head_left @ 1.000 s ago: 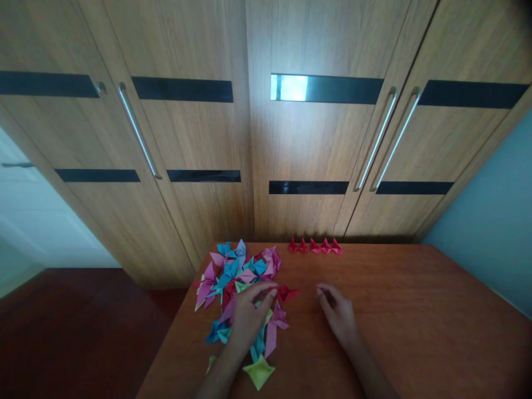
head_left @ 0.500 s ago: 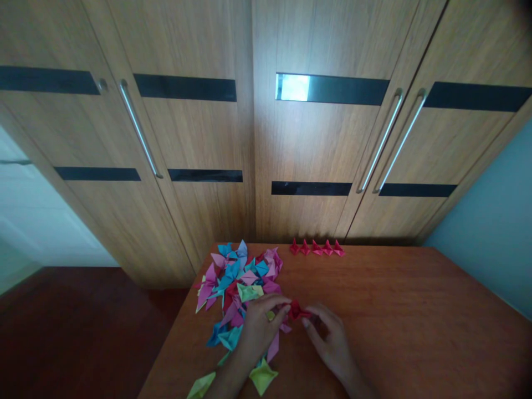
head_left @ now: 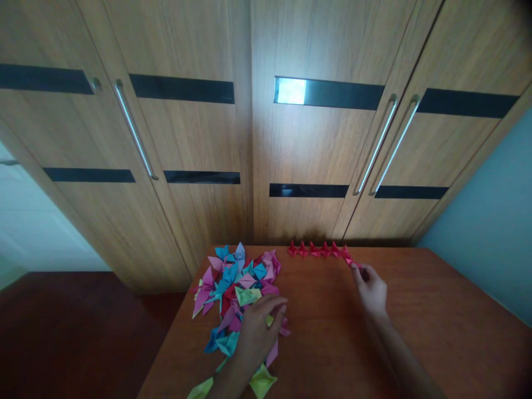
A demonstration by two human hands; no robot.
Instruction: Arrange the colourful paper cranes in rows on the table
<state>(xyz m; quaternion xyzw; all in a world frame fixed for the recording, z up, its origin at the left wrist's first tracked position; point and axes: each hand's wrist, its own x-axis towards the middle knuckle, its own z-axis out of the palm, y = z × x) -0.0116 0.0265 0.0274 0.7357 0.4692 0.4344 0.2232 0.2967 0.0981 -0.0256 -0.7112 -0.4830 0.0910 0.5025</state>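
Note:
At the far side of the table, my right hand [head_left: 371, 288] pinches a red origami crane [head_left: 347, 255] by its near tip. That crane is at the right end of a row of small red origami cranes [head_left: 315, 250]. My left hand [head_left: 262, 323] hovers over the near right part of a pile of folded paper cranes [head_left: 228, 277] in pink, blue, red and green. Its fingers are bent and apart, and no paper shows between them. The hand and forearm hide part of the pile.
The brown wooden table [head_left: 415, 321] backs onto a tall wooden wardrobe [head_left: 303, 144] with metal handles. A yellow-green folded paper [head_left: 262, 381] lies close to my left forearm. A pale blue wall [head_left: 490, 221] rises on the right.
My right hand has carried the red crane from beside my left hand, away and to the right, to the row's end. My left hand has let go of it and stayed over the pile.

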